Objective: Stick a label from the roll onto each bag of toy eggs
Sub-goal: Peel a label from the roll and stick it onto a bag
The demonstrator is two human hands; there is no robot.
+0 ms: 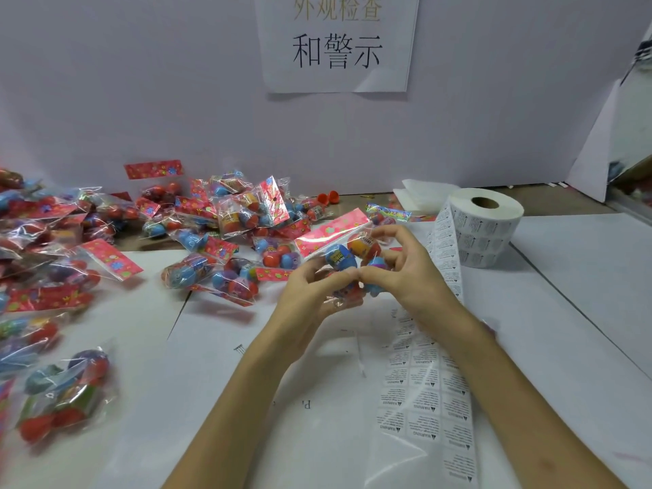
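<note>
A clear bag of toy eggs (pixel 344 254) with a pink printed header is held up over the middle of the table. My left hand (pixel 310 301) grips its lower end from the left. My right hand (pixel 405 270) pinches it from the right, thumb and forefinger meeting at the bag's front. Whether a label is under the fingers, I cannot tell. The white label roll (pixel 485 227) stands at the right, and its printed strip (pixel 423 382) trails down the table under my right forearm.
Several more bags of eggs are heaped at the back middle (pixel 240 220) and along the left edge (pixel 60 393). A white partition with a paper sign (pixel 337 44) closes the back. White paper sheets (pixel 211 382) cover the table.
</note>
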